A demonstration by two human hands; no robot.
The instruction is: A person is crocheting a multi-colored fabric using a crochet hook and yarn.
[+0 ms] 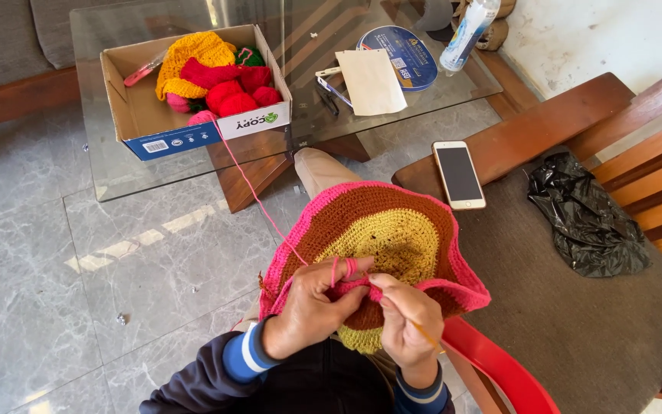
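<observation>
A round crocheted piece (392, 230) with a yellow centre, a brown ring and a pink edge lies over my lap. My left hand (312, 307) grips its pink edge, with pink yarn (250, 184) wound over the fingers. My right hand (408, 322) holds a thin crochet hook (427, 336) at the same edge, right beside the left hand. The yarn strand runs up and left to a cardboard box (136, 115) on the glass table.
The box holds yellow, red and pink yarn pieces (216, 77). On the glass table (116, 176) lie glasses, a paper bag, a round disc and a plastic bottle (465, 31). A phone (459, 175) and a black plastic bag (588, 218) lie on the wooden seat at right. A red chair arm (499, 368) curves beside me.
</observation>
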